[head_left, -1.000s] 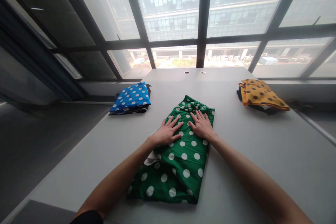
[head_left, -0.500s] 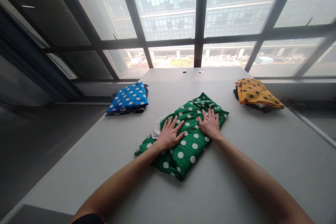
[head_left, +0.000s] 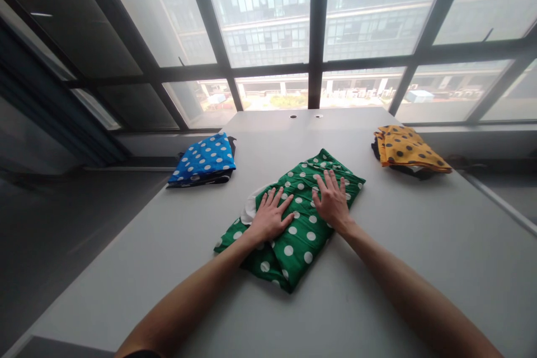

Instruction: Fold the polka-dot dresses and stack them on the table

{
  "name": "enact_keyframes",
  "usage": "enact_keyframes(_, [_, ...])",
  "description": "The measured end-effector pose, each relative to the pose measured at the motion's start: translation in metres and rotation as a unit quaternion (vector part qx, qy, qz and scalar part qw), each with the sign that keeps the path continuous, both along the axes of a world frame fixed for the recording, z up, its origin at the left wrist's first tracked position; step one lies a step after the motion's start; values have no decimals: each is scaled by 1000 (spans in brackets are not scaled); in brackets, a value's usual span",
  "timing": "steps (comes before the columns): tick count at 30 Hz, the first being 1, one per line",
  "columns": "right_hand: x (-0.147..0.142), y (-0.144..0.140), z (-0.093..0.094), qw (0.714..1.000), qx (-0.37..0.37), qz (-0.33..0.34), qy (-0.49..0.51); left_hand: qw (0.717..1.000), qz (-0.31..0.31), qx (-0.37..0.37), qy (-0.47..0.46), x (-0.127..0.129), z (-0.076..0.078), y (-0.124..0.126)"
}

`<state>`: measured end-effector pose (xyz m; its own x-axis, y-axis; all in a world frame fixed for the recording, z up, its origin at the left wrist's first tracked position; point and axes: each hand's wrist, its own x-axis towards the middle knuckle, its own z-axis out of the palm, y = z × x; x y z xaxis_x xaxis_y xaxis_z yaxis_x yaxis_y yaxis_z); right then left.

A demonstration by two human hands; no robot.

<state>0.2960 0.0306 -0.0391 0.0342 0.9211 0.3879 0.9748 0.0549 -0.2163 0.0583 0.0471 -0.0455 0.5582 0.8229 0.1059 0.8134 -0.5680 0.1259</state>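
Observation:
A green cloth with white polka dots (head_left: 300, 232), folded into a flat, slanted bundle, lies in the middle of the table. My left hand (head_left: 272, 217) rests on its left part with the fingers spread. White fabric (head_left: 248, 211) shows at the bundle's left edge, beside that hand. On the upper right part of the green cloth lies my right hand (head_left: 331, 199), fingers stretched out and pointing away from me. Neither hand grips anything. Small creases run across the cloth near the right hand's fingertips.
A folded blue polka-dot cloth (head_left: 205, 159) sits at the table's left edge, and a folded yellow cloth with dark dots (head_left: 411, 148) at the right edge. The white table (head_left: 176, 268) reaches to tall windows (head_left: 268, 22). Two small holes mark its far end.
My right hand has slid slightly left and up over the green cloth. My left hand stays in almost the same place, and the camera view has shifted a little.

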Motion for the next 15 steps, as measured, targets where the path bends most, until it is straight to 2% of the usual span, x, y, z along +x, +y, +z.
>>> enact_keyframes(3, [-11, -5, 0, 997, -49, 55, 4, 1000, -3, 12, -6, -1, -2, 0])
enact_keyframes(6, [-15, -5, -5, 991, -127, 41, 14, 1000, -6, 17, -1, -1, -3, 0])
enact_keyframes(8, [-16, -3, -9, 988, -149, 39, 17, 1000, -6, 13, 7, -1, -2, 0])
enact_keyframes(12, [-14, 1, -12, 988, -138, 49, 49, 1000, -7, 10, 8, -1, -2, 1])
enact_keyframes(15, [3, 13, -7, 986, -64, 37, 149, 1000, -9, 16, 2, -1, -3, 1])
